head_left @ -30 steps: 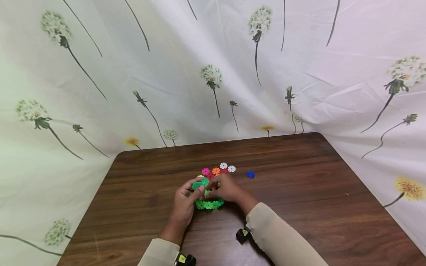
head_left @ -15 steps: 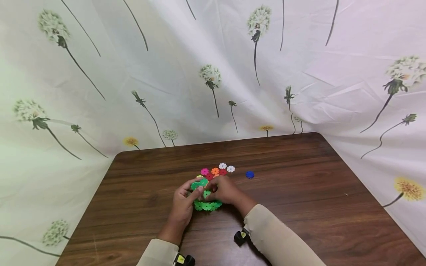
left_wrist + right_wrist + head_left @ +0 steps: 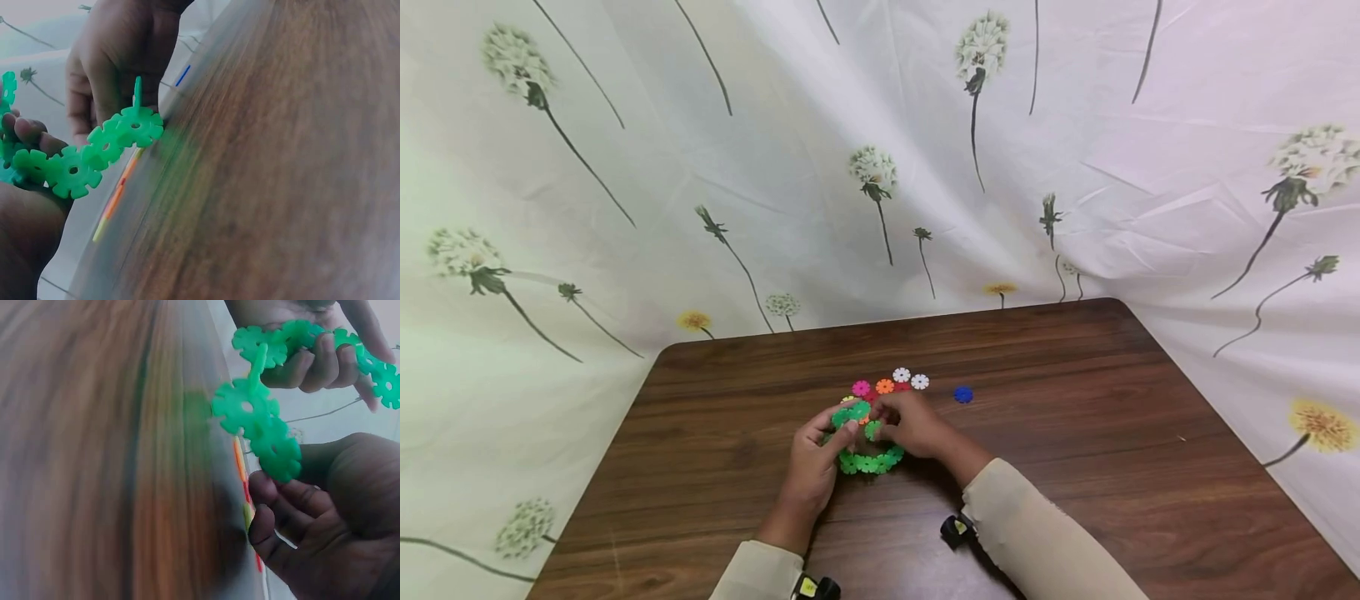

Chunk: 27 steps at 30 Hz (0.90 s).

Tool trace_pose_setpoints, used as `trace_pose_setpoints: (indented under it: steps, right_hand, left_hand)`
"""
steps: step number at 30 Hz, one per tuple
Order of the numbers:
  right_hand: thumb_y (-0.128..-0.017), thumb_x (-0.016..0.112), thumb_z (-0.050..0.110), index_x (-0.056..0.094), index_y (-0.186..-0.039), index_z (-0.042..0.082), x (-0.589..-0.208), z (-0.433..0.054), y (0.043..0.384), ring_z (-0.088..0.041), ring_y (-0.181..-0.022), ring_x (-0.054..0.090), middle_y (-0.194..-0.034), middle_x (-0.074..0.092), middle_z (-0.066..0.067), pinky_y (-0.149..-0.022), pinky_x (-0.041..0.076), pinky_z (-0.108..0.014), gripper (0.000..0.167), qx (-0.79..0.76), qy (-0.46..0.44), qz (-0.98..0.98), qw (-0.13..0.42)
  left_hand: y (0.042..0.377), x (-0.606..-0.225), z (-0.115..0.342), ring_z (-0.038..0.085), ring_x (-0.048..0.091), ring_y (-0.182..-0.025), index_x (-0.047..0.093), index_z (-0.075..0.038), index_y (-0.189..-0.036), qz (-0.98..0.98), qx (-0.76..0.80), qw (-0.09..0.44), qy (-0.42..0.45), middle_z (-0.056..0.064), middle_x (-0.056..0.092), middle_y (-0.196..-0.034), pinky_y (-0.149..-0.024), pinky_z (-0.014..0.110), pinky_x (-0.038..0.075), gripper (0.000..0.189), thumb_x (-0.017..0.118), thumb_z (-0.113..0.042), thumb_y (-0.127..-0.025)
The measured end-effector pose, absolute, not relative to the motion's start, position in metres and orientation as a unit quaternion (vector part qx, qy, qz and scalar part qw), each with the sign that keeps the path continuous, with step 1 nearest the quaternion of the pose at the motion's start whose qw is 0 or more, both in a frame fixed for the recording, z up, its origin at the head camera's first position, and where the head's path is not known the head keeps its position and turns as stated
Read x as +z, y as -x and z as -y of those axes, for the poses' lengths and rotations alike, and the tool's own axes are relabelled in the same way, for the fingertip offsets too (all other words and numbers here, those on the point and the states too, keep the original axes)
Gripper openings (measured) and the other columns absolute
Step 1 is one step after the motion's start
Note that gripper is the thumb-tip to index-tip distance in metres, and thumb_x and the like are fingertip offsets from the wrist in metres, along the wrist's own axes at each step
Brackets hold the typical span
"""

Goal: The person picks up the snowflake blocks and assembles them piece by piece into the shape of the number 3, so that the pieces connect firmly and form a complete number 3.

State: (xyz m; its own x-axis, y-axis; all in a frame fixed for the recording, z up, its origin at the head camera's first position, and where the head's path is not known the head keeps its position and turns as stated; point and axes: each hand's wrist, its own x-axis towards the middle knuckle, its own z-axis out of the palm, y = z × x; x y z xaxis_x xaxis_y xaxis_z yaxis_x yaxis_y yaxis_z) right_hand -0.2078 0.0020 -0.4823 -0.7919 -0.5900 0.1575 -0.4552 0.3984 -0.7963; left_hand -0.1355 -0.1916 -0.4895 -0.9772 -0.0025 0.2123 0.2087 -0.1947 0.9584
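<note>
A chain of green snowflake discs (image 3: 868, 463) curves between the two hands, low over the table in the head view. My left hand (image 3: 813, 457) grips one stretch of it; darker green discs (image 3: 852, 413) stick out above its thumb. My right hand (image 3: 912, 427) has its thumb against a green disc (image 3: 873, 430) at the chain's end, with its index finger curled above. In the right wrist view, the end disc (image 3: 281, 464) overlaps the right thumb, and an index fingertip lies right at its edge. One disc (image 3: 137, 94) stands edge-on in the left wrist view.
Loose snowflake discs lie beyond the hands: a pink disc (image 3: 861, 388), an orange disc (image 3: 884, 387), two white ones, red and yellow ones partly covered by the hands. A blue disc (image 3: 963, 395) lies apart to the right. Flowered cloth (image 3: 880, 208) hangs behind the wooden table (image 3: 1075, 417).
My right hand and sleeve have shifted slightly to the right since half a second ago, and the disc at its thumb shows more. The left hand keeps its grip almost unmoved.
</note>
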Motion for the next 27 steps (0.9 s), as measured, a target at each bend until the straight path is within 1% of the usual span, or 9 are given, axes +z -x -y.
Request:
trace_pose_setpoints:
  steps: [3,4,6,9,13,14,17,24,27]
  right_hand:
    - [-0.100,0.077,0.004,0.077,-0.103,0.007,-0.483,-0.008,0.206,-0.006,-0.087,0.062,-0.096,0.075,-0.005,-0.078,0.055,-0.024,0.005,-0.465,0.316,-0.826,0.043]
    - [-0.101,0.076,0.004,0.077,-0.103,0.008,-0.483,-0.010,0.206,-0.006,-0.088,0.063,-0.097,0.076,-0.005,-0.079,0.056,-0.025,0.004,-0.475,0.313,-0.821,0.034]
    - [-0.104,0.073,0.006,0.076,-0.103,0.008,-0.481,-0.015,0.204,-0.009,-0.088,0.064,-0.097,0.075,-0.008,-0.077,0.056,-0.025,0.004,-0.503,0.308,-0.807,0.021]
    - [-0.108,0.066,0.004,0.071,-0.109,0.004,-0.476,-0.019,0.198,-0.017,-0.084,0.071,-0.100,0.075,-0.021,-0.076,0.060,-0.025,0.004,-0.561,0.293,-0.774,0.034]
    - [-0.112,0.059,0.004,0.064,-0.118,0.002,-0.465,-0.025,0.189,-0.019,-0.078,0.076,-0.105,0.074,-0.032,-0.077,0.065,-0.026,0.008,-0.601,0.280,-0.746,0.062]
    - [-0.112,0.058,0.005,0.063,-0.120,0.002,-0.463,-0.026,0.187,-0.017,-0.077,0.076,-0.107,0.075,-0.032,-0.078,0.065,-0.027,0.009,-0.602,0.279,-0.745,0.062]
    - [-0.113,0.056,0.006,0.063,-0.123,0.002,-0.458,-0.029,0.182,-0.018,-0.077,0.076,-0.108,0.074,-0.032,-0.080,0.067,-0.031,0.013,-0.606,0.285,-0.741,0.052]
    - [-0.114,0.055,0.007,0.064,-0.126,0.002,-0.454,-0.032,0.179,-0.024,-0.076,0.075,-0.103,0.072,-0.031,-0.080,0.067,-0.033,0.016,-0.613,0.293,-0.734,0.030]
    - [-0.114,0.055,0.007,0.064,-0.127,0.001,-0.453,-0.032,0.177,-0.025,-0.076,0.075,-0.103,0.072,-0.032,-0.079,0.067,-0.035,0.017,-0.613,0.297,-0.732,0.025]
  left_hand:
    - [0.135,-0.488,0.190,0.010,0.060,-0.075,0.064,0.016,-0.137,0.630,-0.769,0.068,0.082,-0.004,0.074,-0.099,-0.070,0.022,0.055,0.037,0.067,-0.004,-0.107]
    - [0.135,-0.488,0.189,0.010,0.059,-0.075,0.063,0.017,-0.138,0.632,-0.768,0.069,0.081,-0.005,0.074,-0.099,-0.070,0.022,0.055,0.037,0.067,-0.004,-0.107]
    - [0.135,-0.486,0.187,0.010,0.059,-0.074,0.063,0.019,-0.137,0.633,-0.767,0.070,0.077,-0.006,0.074,-0.101,-0.070,0.021,0.055,0.037,0.067,-0.003,-0.106]
    - [0.134,-0.484,0.186,0.010,0.058,-0.074,0.064,0.018,-0.135,0.642,-0.761,0.069,0.069,-0.007,0.072,-0.092,-0.070,0.022,0.055,0.035,0.067,-0.002,-0.106]
    - [0.133,-0.483,0.186,0.011,0.058,-0.074,0.069,0.014,-0.133,0.659,-0.746,0.068,0.067,-0.004,0.065,-0.081,-0.070,0.022,0.054,0.032,0.066,-0.005,-0.107]
    - [0.132,-0.483,0.186,0.012,0.058,-0.074,0.069,0.013,-0.133,0.663,-0.743,0.068,0.069,-0.003,0.064,-0.080,-0.070,0.022,0.054,0.031,0.066,-0.006,-0.108]
    - [0.132,-0.483,0.186,0.012,0.057,-0.075,0.071,0.011,-0.132,0.674,-0.733,0.071,0.066,-0.002,0.061,-0.079,-0.070,0.023,0.054,0.031,0.065,-0.009,-0.109]
    - [0.131,-0.479,0.182,0.010,0.058,-0.075,0.073,0.008,-0.132,0.684,-0.723,0.071,0.061,0.000,0.072,-0.091,-0.069,0.021,0.053,0.030,0.068,-0.008,-0.107]
    - [0.130,-0.477,0.181,0.010,0.057,-0.075,0.073,0.008,-0.132,0.686,-0.721,0.072,0.064,0.001,0.071,-0.089,-0.069,0.021,0.053,0.030,0.068,-0.007,-0.107]
